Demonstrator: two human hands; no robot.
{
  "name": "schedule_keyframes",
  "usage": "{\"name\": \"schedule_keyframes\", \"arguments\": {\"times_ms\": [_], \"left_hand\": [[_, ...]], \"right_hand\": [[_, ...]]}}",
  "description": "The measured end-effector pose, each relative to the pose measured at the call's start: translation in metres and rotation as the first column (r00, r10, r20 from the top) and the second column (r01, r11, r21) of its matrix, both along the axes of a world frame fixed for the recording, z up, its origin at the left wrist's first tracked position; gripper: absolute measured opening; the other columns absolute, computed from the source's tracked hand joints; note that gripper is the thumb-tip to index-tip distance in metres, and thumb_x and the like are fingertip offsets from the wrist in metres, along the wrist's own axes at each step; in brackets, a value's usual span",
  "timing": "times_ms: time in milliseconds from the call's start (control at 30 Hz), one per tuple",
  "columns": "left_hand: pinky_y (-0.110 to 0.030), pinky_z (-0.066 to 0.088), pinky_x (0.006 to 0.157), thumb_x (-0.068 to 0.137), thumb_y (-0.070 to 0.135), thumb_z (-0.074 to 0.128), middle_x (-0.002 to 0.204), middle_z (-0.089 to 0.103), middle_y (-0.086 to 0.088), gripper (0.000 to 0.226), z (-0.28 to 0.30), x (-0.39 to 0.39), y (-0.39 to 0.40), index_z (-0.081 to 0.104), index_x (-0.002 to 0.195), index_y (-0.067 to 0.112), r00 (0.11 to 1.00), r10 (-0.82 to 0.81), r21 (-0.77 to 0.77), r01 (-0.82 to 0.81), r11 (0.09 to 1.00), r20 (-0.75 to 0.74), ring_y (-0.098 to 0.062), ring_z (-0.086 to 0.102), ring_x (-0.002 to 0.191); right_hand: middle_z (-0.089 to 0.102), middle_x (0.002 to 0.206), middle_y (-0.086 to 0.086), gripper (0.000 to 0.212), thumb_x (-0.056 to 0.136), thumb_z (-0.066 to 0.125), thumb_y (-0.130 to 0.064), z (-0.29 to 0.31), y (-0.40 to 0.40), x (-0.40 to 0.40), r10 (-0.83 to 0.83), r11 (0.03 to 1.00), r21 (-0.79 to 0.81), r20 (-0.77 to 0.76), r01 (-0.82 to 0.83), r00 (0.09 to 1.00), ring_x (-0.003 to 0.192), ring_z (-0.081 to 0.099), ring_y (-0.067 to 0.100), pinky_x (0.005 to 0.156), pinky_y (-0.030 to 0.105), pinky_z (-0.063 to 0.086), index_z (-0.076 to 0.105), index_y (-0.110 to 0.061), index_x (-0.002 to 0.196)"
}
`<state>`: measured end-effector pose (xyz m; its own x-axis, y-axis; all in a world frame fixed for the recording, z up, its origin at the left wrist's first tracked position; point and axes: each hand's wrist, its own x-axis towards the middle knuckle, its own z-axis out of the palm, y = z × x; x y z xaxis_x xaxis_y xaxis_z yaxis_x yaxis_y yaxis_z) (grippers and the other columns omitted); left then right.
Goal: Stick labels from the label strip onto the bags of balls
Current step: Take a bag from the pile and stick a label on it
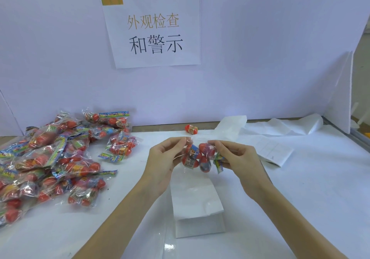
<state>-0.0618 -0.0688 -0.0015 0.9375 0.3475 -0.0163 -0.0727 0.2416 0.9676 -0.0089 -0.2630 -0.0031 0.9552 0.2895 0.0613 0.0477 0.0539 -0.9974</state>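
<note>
**Both hands hold one bag of balls above the table**

The white table [300,198] fills your lower view, with a white partition wall [260,58] standing behind it from 9 o'clock round to 3 o'clock. At 12 o'clock on that wall hangs a paper sign [154,28] printed with large characters.

At 9 o'clock a loose pile of bagged balls [54,158] spreads over the table's left side, clear bags overlapping one another, mostly red balls inside with colourful header cards.

At 6 o'clock, just under your hands, a white sheet [197,208] lies flat on the table. At 2 o'clock crumpled white backing paper [280,127] trails along the far edge, and near it, at 3 o'clock of your hands, lies the label strip [274,152], flat and apart from your fingers.

In the centre, you hold the bag of balls [200,156] up between both hands. Your left hand [162,162] pinches the bag's clear left edge with curled fingertips. Your right hand [238,156] curls its fingers round the bag's right end, by the colourful header card.

At 12 o'clock of the hands, a single loose ball [191,129] sits on the table near the wall.
</note>
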Motion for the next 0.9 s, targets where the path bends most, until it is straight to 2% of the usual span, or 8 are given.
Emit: {"name": "schedule_keyframes", "arguments": {"times_ms": [133,300,367,467,533,633,767,900], "left_hand": [[-0.024,0.059,0.068,0.099,0.015,0.066,0.103,0.079,-0.01,0.016,-0.001,0.0,-0.003,0.079,0.104,0.007,0.996,0.084,-0.099,-0.085,0.991,-0.018,-0.016,0.075,0.086],[-0.029,0.059,0.07,0.099,0.008,0.063,0.102,0.076,-0.012,0.016,0.004,-0.001,0.0,0.079,0.101,0.007,0.998,0.067,-0.132,-0.066,0.989,0.006,-0.02,0.072,0.084],[-0.03,0.056,0.07,0.099,0.019,0.062,0.094,0.072,-0.008,0.02,0.008,-0.002,0.001,0.081,0.096,0.014,0.999,-0.053,-0.042,0.052,0.998,-0.014,-0.017,0.069,0.079],[-0.025,0.052,0.059,0.096,0.047,0.066,0.079,0.069,-0.002,0.031,0.007,-0.004,0.002,0.081,0.087,0.022,0.986,-0.143,0.331,0.162,0.93,-0.082,-0.014,0.06,0.064],[-0.025,0.051,0.056,0.095,0.039,0.071,0.072,0.068,-0.003,0.024,0.003,-0.004,-0.002,0.08,0.081,0.022,0.991,-0.121,0.444,0.131,0.887,-0.051,-0.016,0.056,0.057],[-0.026,0.054,0.056,0.097,0.03,0.072,0.068,0.067,0.001,0.022,0.0,-0.004,-0.006,0.079,0.077,0.025,0.999,-0.024,0.424,0.01,0.906,0.029,-0.017,0.058,0.052],[-0.026,0.057,0.058,0.098,0.032,0.071,0.069,0.07,0.001,0.022,0.001,-0.002,-0.005,0.079,0.078,0.025,0.996,0.077,0.422,-0.091,0.902,0.051,-0.017,0.062,0.051],[-0.024,0.055,0.055,0.099,0.029,0.069,0.066,0.071,0.0,0.02,-0.001,-0.001,-0.01,0.078,0.086,0.016,0.988,0.143,0.411,-0.156,0.898,0.061,-0.018,0.064,0.049]], "right_hand": [[0.082,0.097,0.001,0.028,0.092,0.073,-0.044,0.0,0.0,0.0,0.082,0.996,-0.022,-0.052,-0.083,0.995,0.087,0.078,0.016,0.08,0.028,0.062,0.079,-0.023,0.109],[0.078,0.085,0.004,0.016,0.095,0.077,-0.026,-0.003,-0.002,0.002,0.121,0.992,-0.024,-0.075,-0.123,0.99,0.072,0.072,0.017,0.071,0.023,0.058,0.078,-0.011,0.102],[0.07,0.077,0.003,0.013,0.095,0.076,-0.024,-0.003,-0.004,0.004,0.117,0.992,-0.031,-0.045,-0.119,0.992,0.067,0.059,0.015,0.07,0.023,0.054,0.08,-0.012,0.1],[0.065,0.074,0.003,0.014,0.094,0.076,-0.027,0.0,-0.005,0.003,0.137,0.989,-0.062,-0.006,-0.137,0.991,0.068,0.051,0.016,0.073,0.029,0.047,0.082,-0.014,0.097],[0.069,0.076,0.006,0.023,0.091,0.078,-0.037,0.002,-0.002,0.001,0.127,0.992,-0.017,-0.034,-0.128,0.991,0.07,0.053,0.017,0.076,0.033,0.048,0.083,-0.015,0.096],[0.077,0.09,0.008,0.037,0.082,0.077,-0.047,0.004,-0.001,-0.001,0.127,0.99,0.079,-0.127,-0.118,0.984,0.078,0.063,0.017,0.081,0.032,0.053,0.084,-0.014,0.096],[0.082,0.097,0.001,0.022,0.096,0.071,-0.035,0.002,-0.001,0.0,0.064,0.997,-0.041,-0.09,-0.068,0.994,0.091,0.072,0.014,0.087,0.03,0.055,0.085,-0.018,0.097],[0.082,0.1,0.004,0.027,0.099,0.067,-0.034,0.003,0.001,-0.001,0.074,0.997,0.047,-0.109,-0.069,0.991,0.095,0.075,0.019,0.085,0.027,0.061,0.083,-0.013,0.105]]}}
